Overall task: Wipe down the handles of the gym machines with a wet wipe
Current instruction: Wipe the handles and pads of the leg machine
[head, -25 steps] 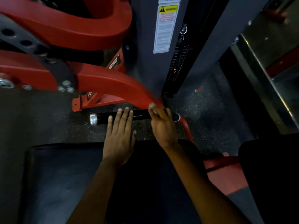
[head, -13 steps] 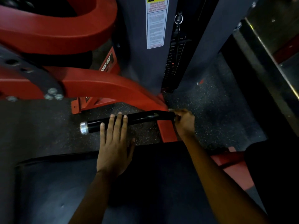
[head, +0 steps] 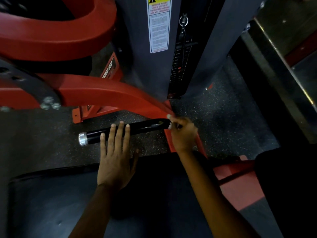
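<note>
A black handle bar (head: pixel 144 127) with a silver end cap (head: pixel 82 139) sticks out leftward from the red machine arm (head: pixel 109 95). My left hand (head: pixel 115 155) lies flat with straight fingers, fingertips resting over the middle of the bar. My right hand (head: pixel 182 133) is curled at the bar's right end where it meets the red arm, pinching a small white wet wipe (head: pixel 169 121) of which only scraps show between the fingers.
A dark padded seat (head: pixel 51 203) fills the lower frame under my arms. A grey weight-stack column (head: pixel 161 48) with a warning label stands behind. Speckled rubber floor (head: pixel 223 117) lies to the right, with a metal rail (head: pixel 283 74) beyond.
My right hand slid from the bar's middle-right to its far right end at the red arm and stays there. My left hand keeps its place on the bar.
</note>
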The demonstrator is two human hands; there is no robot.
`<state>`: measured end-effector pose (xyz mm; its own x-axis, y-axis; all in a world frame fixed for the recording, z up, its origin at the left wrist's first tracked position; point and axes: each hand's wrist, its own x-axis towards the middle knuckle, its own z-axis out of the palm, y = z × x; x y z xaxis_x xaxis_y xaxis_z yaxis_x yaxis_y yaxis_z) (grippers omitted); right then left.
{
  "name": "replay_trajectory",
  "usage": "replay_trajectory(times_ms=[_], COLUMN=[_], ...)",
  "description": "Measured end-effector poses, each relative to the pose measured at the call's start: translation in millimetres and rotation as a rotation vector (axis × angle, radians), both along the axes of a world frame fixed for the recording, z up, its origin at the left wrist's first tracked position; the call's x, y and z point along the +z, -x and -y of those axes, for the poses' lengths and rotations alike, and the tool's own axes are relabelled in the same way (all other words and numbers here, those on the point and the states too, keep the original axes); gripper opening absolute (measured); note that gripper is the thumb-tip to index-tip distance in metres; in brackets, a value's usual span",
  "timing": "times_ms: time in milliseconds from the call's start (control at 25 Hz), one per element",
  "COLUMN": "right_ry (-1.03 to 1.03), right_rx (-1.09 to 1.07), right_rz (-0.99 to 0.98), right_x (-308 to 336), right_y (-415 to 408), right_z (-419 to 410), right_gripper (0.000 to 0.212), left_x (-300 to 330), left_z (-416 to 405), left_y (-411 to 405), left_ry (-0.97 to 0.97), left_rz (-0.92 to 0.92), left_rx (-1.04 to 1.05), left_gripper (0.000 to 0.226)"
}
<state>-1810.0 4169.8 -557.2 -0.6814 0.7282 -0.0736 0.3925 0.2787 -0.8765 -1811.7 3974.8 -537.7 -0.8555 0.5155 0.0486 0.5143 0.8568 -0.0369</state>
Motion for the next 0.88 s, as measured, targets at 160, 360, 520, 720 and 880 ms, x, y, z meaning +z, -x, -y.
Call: replay_trajectory(times_ms=[160,360,520,720,880], right_ry=[-0.098,-0.19,-0.2,-0.068,0.07], right_rx=[0.161,0.19,-0.009,-0.212,-0.233], right_rz=[-0.15,-0.209,-0.161,0.147,0.374], right_x=[3.0,0.0,-0.5,-32.3,-40.7], right_y=[-4.9,-11.6,-5.9,-0.6,5.5], right_z=[26.2,39.7,30.9,-8.6,-32.5], right_gripper=[0.026,0.014,0.01,0.035,0.033], left_x=[-1.3,-0.8,-0.5,0.1,-0.6], left_z=[0.2,0.2,0.4,-0.2,-0.2], left_y=[0.5,0.7,0.7,0.4,0.4], left_ry=[0.018,0.013,0.013,0.003,0.013], left_rz=[-0.005,-0.01,-0.006,-0.015,-0.024], left_rx=[0.0,-0.006,-0.005,0.003,0.002], left_gripper=[0.073,0.073,0.072,0.07,0.07])
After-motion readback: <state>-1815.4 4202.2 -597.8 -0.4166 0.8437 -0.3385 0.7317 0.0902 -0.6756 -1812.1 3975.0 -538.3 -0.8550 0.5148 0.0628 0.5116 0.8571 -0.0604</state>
